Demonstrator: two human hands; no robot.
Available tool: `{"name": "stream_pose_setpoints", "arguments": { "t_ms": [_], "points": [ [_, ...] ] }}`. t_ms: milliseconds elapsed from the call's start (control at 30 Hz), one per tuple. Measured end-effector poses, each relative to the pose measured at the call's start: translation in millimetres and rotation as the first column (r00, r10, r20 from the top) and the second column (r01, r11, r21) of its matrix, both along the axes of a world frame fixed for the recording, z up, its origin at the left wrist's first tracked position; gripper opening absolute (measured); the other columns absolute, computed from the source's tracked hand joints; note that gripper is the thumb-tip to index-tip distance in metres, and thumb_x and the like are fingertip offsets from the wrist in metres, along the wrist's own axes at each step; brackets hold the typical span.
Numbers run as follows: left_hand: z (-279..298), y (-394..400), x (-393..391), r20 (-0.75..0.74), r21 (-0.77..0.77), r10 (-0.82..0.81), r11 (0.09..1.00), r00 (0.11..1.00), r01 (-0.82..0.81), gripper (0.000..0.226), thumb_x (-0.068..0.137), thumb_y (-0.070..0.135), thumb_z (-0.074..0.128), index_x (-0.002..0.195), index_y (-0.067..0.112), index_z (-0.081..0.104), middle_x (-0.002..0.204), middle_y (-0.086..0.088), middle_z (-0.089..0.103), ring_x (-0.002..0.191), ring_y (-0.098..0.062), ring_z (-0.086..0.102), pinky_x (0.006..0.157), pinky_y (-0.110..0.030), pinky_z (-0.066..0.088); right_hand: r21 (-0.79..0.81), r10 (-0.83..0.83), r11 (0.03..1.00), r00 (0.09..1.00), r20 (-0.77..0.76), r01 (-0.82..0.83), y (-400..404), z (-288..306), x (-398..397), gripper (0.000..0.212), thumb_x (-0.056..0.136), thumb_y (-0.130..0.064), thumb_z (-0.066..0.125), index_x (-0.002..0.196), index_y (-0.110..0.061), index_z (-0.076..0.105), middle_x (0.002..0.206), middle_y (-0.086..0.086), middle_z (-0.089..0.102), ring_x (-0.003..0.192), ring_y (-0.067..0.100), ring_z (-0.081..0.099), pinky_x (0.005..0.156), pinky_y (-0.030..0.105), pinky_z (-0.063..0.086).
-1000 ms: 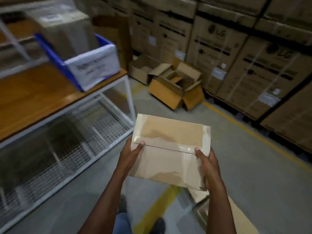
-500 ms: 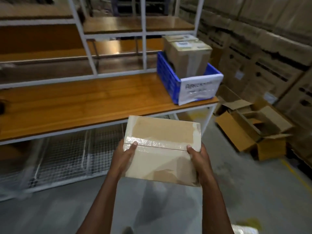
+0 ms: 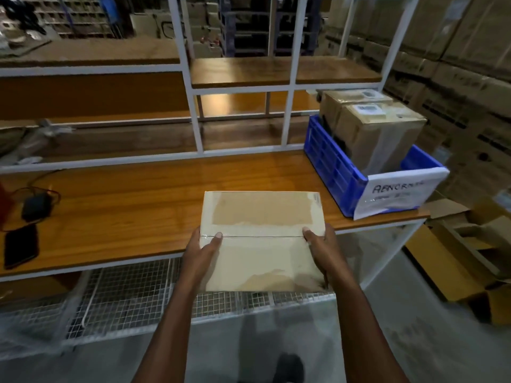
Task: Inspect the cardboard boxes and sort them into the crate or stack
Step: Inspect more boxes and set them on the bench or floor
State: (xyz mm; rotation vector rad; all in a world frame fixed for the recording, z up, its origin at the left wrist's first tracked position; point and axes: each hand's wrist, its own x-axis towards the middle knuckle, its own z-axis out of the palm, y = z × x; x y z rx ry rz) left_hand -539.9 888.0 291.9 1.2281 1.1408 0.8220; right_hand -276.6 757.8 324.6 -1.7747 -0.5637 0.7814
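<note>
Wooden bench [image 3: 143, 205]: blue crate [image 3: 336, 172] right; phone [image 3: 20, 246], adapter [image 3: 36, 207] left

Both bare forearms rise from the bottom edge of the frame and converge toward its centre. The left hand [image 3: 203, 251] sits left of centre, gripping the left side of a flat, taped brown cardboard box [image 3: 262, 240]; its thumb lies across the top face, and the remaining fingers are hidden underneath. The right hand [image 3: 320, 248] mirrors it right of centre, thumb on top at the right edge, fingers wrapped down the side. Both wrists are straight.
</note>
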Motion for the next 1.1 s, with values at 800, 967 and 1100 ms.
{"name": "stream_pose_setpoints", "arguments": {
  "t_ms": [800,967,1100],
  "points": [
    [-15.0,256.7,136.2,-0.226,-0.102,0.141,0.981,0.964,-0.167,0.044,0.082,0.058,0.072,0.118,0.032,0.067,0.122,0.005,0.071,0.107,-0.021,0.068,0.096,-0.048,0.056,-0.244,0.229,0.944,0.973,-0.006,-0.224,309.7,-12.8,165.6,0.04,0.095,-0.043,0.07,0.127,-0.02,0.065,0.112,0.003,0.071,0.096,0.024,0.066,0.082,0.038,0.054],
    [-1.4,286.3,147.6,-0.283,-0.035,0.108,0.992,0.953,-0.123,0.044,0.093,0.053,0.069,0.128,0.027,0.066,0.119,0.003,0.07,0.108,-0.023,0.067,0.097,-0.052,0.056,-0.25,0.227,0.946,0.973,0.05,-0.208,343.5,-10.4,169.5,0.046,0.097,-0.039,0.071,0.135,-0.016,0.058,0.118,0.0,0.063,0.103,0.024,0.057,0.087,0.035,0.046],
    [-9.0,313.3,151.0,-0.368,-0.001,0.1,0.994,0.924,-0.108,0.071,0.074,0.078,0.066,0.127,0.031,0.066,0.118,0.004,0.072,0.106,-0.025,0.068,0.094,-0.053,0.057,-0.333,0.25,0.924,0.955,0.16,-0.186,363.6,-7.8,173.2,0.069,0.088,-0.049,0.074,0.145,-0.019,0.047,0.135,0.005,0.06,0.119,0.032,0.059,0.098,0.044,0.052]
  ]
}}
